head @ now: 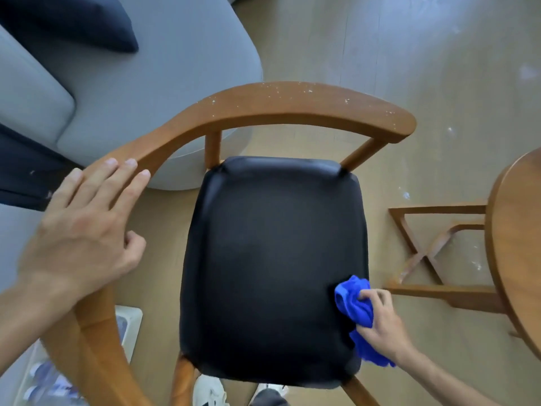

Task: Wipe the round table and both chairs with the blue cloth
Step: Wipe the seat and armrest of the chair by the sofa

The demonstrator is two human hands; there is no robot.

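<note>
Right grip (380,320) presses blue cloth (355,306) on chair (272,259).

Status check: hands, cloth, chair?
Left hand flat on chair armrest. Right hand grips cloth at seat's right edge. White specks on backrest. Nothing in the way.

We observe both forearms bare, no sleeves in view. The left hand (79,230) and right hand (383,320) carry no gloves, rings or watch. White shoes (209,392) and dark trousers (268,399) are worn.
</note>
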